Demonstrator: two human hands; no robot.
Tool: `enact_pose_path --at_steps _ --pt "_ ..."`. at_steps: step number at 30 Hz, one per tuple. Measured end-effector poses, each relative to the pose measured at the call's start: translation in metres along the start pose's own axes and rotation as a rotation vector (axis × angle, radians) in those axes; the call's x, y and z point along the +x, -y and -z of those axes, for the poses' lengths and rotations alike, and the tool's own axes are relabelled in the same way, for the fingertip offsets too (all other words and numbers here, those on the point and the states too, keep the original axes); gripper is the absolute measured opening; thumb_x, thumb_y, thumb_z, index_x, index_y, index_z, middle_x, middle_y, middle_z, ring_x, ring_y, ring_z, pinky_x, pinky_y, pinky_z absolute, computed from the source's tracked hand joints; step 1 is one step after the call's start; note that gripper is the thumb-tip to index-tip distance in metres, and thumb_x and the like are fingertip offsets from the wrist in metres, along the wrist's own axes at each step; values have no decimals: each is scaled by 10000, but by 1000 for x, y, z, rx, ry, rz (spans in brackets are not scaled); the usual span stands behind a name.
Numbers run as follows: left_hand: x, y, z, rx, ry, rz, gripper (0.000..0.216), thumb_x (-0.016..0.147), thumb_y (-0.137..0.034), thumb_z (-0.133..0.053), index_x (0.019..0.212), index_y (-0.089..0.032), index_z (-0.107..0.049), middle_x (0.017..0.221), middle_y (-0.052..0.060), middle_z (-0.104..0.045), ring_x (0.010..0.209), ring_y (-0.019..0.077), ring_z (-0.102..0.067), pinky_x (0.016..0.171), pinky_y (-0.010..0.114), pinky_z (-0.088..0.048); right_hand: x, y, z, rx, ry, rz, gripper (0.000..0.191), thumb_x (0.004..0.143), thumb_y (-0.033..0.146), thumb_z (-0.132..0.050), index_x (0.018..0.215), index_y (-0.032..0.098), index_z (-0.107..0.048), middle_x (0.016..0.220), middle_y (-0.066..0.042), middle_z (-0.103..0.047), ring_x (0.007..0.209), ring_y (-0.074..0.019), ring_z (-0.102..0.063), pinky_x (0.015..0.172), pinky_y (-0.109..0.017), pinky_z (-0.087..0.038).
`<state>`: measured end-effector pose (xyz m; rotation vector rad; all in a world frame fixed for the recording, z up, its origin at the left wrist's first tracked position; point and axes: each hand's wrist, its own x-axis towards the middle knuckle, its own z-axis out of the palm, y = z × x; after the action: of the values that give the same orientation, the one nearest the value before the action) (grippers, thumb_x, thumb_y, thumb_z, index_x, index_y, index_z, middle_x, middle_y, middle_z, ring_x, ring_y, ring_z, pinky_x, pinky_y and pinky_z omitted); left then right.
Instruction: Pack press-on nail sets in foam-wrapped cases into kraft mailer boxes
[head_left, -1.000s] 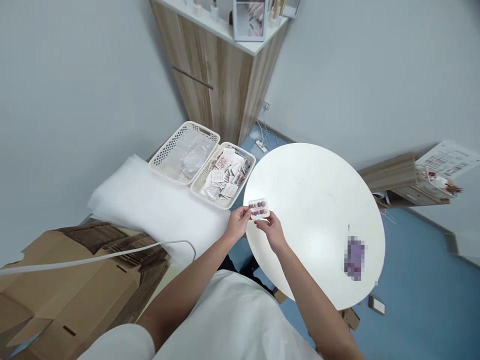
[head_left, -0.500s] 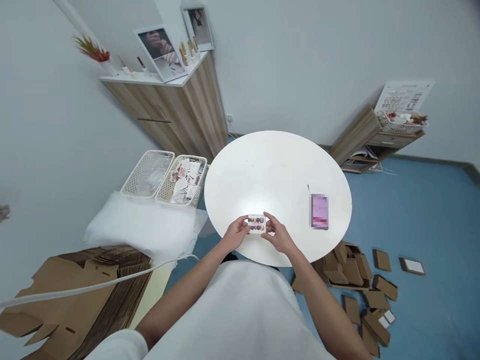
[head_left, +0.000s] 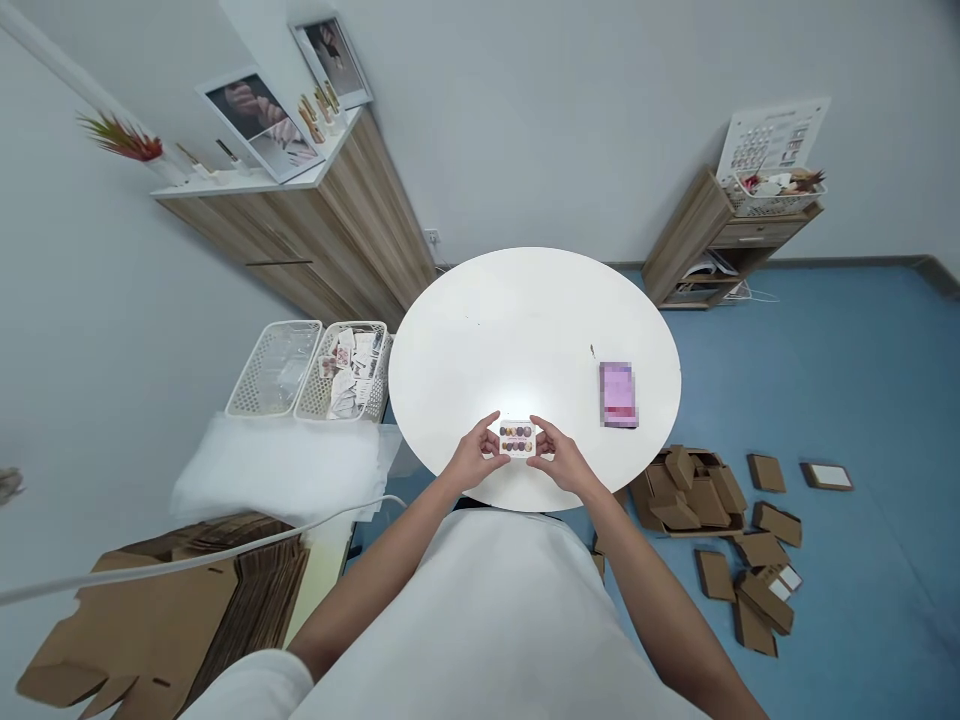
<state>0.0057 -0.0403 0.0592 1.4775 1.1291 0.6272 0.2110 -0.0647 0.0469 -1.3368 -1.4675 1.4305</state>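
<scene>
A small white card of coloured press-on nails (head_left: 517, 439) is held between both hands just above the near edge of the round white table (head_left: 525, 330). My left hand (head_left: 474, 460) pinches its left end. My right hand (head_left: 561, 460) pinches its right end. Both hands have fingers closed on the card.
A pink blurred object (head_left: 619, 394) lies on the table's right side. Two white baskets (head_left: 309, 368) stand left of the table, one with several packets. White foam sheets (head_left: 277, 465) and flat cardboard (head_left: 165, 610) lie at left. Small brown boxes (head_left: 720, 520) litter the blue floor at right.
The view has swung right and the card came from beside the baskets to over the table's near edge. Both hands stay on the card.
</scene>
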Motion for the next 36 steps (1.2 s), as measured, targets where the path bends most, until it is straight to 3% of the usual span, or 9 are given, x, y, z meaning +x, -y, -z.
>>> enact_pose_path --at_steps 4,10,15,20,24,28,32,36 --pt "7 -1 8 18 93 -27 738 653 -287 -682 1305 -254 -337 810 -14 -517 698 100 -530 718 292 -460 2 4 2 -53 -31 -11 687 659 251 -636 1282 286 -350 852 13 -527 731 -115 -541 750 -322 -463" --pt "15 4 11 -75 88 -24 737 653 -245 -679 1306 -226 -338 794 -15 -494 677 86 -510 684 262 -446 3 6 1 -34 -73 -33 678 634 311 -669 1252 268 -393 862 4 -553 735 -124 -556 737 -318 -461" --pt "16 10 15 -272 28 87 675 656 -202 -662 1266 -183 -373 829 5 -515 688 81 -540 675 248 -444 11 3 -7 122 -236 -123 356 711 424 -570 986 198 -567 834 -27 -603 701 -131 -565 696 -310 -454" --pt "17 14 18 -419 -85 169 613 633 -209 -685 1191 -163 -436 816 10 -554 729 99 -567 729 275 -447 14 3 -17 261 -259 -217 299 670 458 -602 767 177 -576 716 -22 -611 641 -133 -566 674 -308 -445" --pt "18 15 22 -473 -123 177 588 628 -224 -694 1164 -169 -458 802 7 -571 732 99 -566 735 281 -445 10 6 -22 280 -222 -248 285 653 433 -627 768 176 -579 698 -18 -606 653 -136 -568 692 -313 -444" --pt "19 14 28 -473 -113 196 588 608 -217 -703 1146 -162 -473 784 7 -579 703 100 -570 716 285 -448 12 11 -19 240 -217 -244 304 667 401 -620 879 185 -594 803 -34 -619 698 -131 -563 721 -315 -444" --pt "23 9 34 -423 -21 200 554 619 -206 -689 1133 -158 -488 803 23 -593 694 106 -579 711 294 -452 22 23 -12 158 -257 -207 313 685 387 -601 935 198 -600 877 -39 -617 702 -122 -547 709 -305 -442" --pt "31 1 39 -347 69 175 517 647 -204 -667 1132 -161 -495 821 35 -608 698 109 -584 718 299 -450 31 37 -5 88 -194 -169 275 689 381 -589 881 187 -620 799 -28 -616 664 -118 -539 672 -293 -438"
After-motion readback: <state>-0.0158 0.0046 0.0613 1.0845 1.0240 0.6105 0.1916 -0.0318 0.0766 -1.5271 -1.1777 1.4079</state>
